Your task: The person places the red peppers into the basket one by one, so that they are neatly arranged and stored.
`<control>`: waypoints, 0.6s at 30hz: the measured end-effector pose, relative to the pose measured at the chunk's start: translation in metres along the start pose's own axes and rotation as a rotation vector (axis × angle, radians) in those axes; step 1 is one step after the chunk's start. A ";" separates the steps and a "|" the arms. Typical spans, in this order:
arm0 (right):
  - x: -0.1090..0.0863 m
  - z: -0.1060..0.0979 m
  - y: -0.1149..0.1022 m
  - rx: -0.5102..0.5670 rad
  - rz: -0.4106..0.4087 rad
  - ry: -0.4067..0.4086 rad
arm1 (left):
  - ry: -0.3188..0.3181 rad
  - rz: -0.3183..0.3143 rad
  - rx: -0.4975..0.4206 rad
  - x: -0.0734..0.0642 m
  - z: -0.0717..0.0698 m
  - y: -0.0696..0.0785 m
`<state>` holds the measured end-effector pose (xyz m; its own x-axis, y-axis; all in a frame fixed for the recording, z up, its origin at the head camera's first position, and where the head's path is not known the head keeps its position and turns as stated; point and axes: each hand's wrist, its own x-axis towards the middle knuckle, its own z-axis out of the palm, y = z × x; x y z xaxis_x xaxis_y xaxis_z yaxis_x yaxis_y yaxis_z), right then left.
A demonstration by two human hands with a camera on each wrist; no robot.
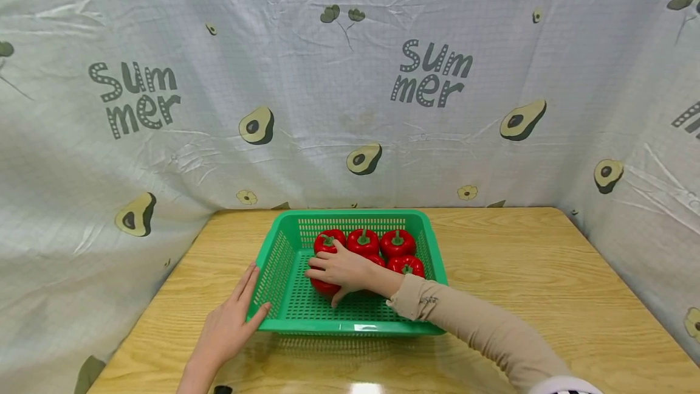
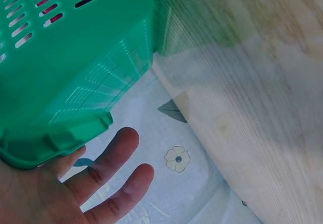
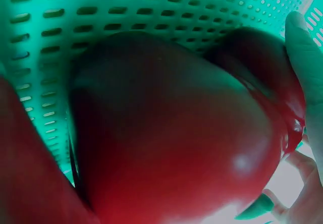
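Observation:
Inside a green perforated plastic basket [image 1: 270, 315] are several red bell peppers [image 1: 398, 243] with green stems, grouped toward the back and right. My right hand [image 1: 347, 267] reaches into the basket from the right and grips a red bell pepper [image 1: 324, 288] from above, its fingers and thumb spread round its sides. That pepper [image 3: 171, 133] fills the middle of the right wrist view, with another pepper [image 3: 257, 57] behind it. My left hand [image 1: 228, 324] rests at the basket's left rim, fingers straight; in the left wrist view its fingers [image 2: 108, 163] extend beside the rim.
The basket stands on a wood-grain table [image 1: 508, 260]. Behind and beside the table hangs a pale cloth [image 1: 306, 90] printed with avocados and lettering. A small dark object [image 1: 223, 389] lies at the front edge of the head view, near the left wrist.

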<state>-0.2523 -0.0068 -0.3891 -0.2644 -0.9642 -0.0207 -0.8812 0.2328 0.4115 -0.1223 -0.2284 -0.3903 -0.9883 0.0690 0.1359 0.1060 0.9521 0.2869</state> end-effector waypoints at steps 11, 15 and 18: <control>-0.005 -0.004 0.006 0.058 -0.021 0.019 | 0.001 -0.007 -0.005 0.001 0.001 0.000; -0.011 -0.012 0.010 0.049 -0.008 0.026 | 0.019 -0.005 -0.001 0.001 0.002 0.000; -0.019 -0.021 0.013 0.068 0.000 0.025 | 0.029 -0.007 0.002 0.001 0.003 0.000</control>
<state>-0.2506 0.0115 -0.3644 -0.2556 -0.9668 0.0028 -0.9060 0.2405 0.3484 -0.1234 -0.2274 -0.3926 -0.9854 0.0538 0.1616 0.0989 0.9531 0.2859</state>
